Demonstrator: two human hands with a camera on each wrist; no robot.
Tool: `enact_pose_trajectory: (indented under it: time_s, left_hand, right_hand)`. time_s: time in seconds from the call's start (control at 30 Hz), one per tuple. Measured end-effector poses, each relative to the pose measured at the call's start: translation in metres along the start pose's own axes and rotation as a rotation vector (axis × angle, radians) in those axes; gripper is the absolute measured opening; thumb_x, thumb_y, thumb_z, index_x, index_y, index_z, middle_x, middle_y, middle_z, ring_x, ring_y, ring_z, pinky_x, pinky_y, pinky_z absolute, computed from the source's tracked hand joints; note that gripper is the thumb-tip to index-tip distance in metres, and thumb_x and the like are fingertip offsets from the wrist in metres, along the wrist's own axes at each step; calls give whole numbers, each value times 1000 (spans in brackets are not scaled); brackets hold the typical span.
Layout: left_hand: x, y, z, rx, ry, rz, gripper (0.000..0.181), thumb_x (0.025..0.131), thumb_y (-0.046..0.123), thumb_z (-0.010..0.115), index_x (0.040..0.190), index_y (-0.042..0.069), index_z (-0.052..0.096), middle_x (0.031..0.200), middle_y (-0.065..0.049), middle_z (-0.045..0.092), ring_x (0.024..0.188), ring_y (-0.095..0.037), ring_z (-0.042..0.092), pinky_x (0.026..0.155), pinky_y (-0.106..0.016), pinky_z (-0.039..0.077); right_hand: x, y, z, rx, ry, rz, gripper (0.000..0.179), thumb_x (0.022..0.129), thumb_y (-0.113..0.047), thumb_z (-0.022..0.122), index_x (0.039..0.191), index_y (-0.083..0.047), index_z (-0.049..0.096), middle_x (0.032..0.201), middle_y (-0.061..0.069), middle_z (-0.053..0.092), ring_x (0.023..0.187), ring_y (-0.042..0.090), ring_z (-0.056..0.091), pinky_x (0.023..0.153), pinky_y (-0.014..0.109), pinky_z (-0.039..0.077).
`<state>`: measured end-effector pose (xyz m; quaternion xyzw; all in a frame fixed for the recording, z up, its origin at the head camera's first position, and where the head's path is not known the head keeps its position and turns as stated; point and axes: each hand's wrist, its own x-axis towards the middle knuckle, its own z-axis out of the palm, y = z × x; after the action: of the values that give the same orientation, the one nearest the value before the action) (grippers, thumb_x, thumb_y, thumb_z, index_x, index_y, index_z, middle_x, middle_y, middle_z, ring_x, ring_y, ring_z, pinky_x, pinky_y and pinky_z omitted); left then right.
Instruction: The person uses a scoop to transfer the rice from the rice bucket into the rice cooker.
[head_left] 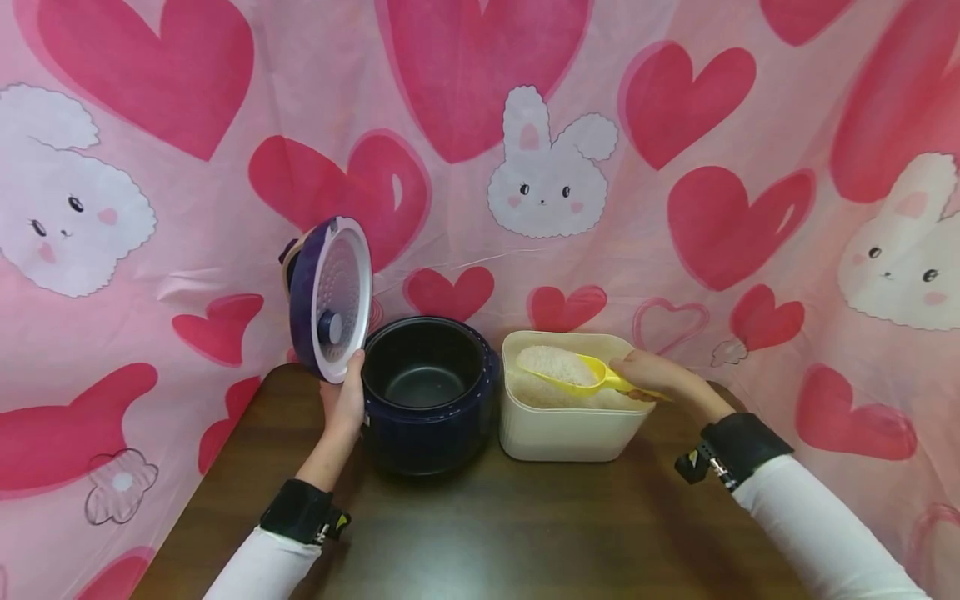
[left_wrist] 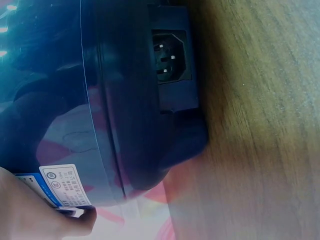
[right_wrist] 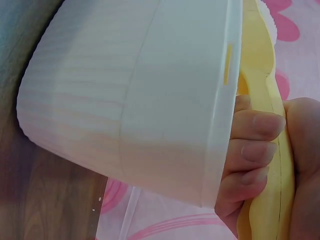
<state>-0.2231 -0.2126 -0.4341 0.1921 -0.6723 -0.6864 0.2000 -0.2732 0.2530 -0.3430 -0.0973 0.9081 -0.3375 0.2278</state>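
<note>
A dark blue rice cooker (head_left: 427,442) with a black inner pot stands on the table, its lid (head_left: 345,292) raised upright at the left. My left hand (head_left: 343,404) holds the lid at its lower edge, thumb on the inner side. In the left wrist view, the hand (left_wrist: 40,210) is beside a label (left_wrist: 66,185) on the cooker; its hold is mostly hidden there. My right hand (head_left: 648,375) grips the handle of a yellow scoop (head_left: 592,379), heaped with white rice (head_left: 555,365). The scoop is over a cream bin (head_left: 573,433) with rice inside.
The brown wooden table (head_left: 480,533) meets a pink curtain (head_left: 465,217) with hearts and rabbits close behind the cooker and bin. A power socket (left_wrist: 170,57) shows low on the cooker's side. A few grains lie near the bin in the right wrist view.
</note>
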Motion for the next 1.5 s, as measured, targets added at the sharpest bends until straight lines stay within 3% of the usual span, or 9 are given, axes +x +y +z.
enact_pose_trajectory:
  time_s: [0.23,0.53,0.97,1.17,1.33,1.4,1.5]
  left_hand:
    - [-2,2,1,-10,0,-8,78,99,50,60,156,1,37,155,-22,45,139,-34,42,123,-45,25]
    - [-4,0,4,-64,-16,35,73,101,43,59,158,5,35,158,-19,43,141,-31,40,124,-44,23]
    - [-7,2,0,-16,20,-15,77,99,49,60,155,1,38,154,-22,46,138,-34,44,123,-45,26]
    - [-8,2,-1,-10,4,-23,78,100,50,59,156,1,37,155,-23,45,137,-35,43,123,-47,25]
    - [-6,1,0,-27,15,-1,76,100,49,59,155,2,38,154,-22,47,136,-34,44,122,-46,26]
    - [-6,1,-1,-30,13,3,76,100,49,60,156,3,37,154,-21,47,136,-34,44,122,-47,27]
    - [-7,0,-1,-23,9,-6,78,99,49,60,157,3,36,155,-21,46,136,-33,44,122,-46,26]
  right_hand:
    - [-5,1,-1,28,10,-10,47,109,-25,40,68,-10,56,58,-4,46,47,10,39,46,21,33]
    - [-9,1,-2,49,11,-4,48,109,-27,39,68,-10,56,58,-2,48,49,13,42,48,24,35]
    - [-5,-9,-7,22,-3,25,44,108,-27,41,70,-10,56,58,-2,47,49,13,42,50,24,36]
    - [-1,-27,-12,-28,-1,5,50,110,-37,42,80,-2,60,61,0,49,51,16,44,51,25,37]
    - [5,-47,-11,-13,-12,-43,51,107,-53,46,99,-6,63,69,3,51,57,22,47,52,27,37]
    - [10,-55,-9,5,-30,-83,47,108,-50,46,101,-7,62,71,4,51,57,22,47,52,27,37]
    - [17,-68,-5,7,-50,-117,42,109,-40,45,91,-6,60,68,3,51,54,19,46,50,26,37]
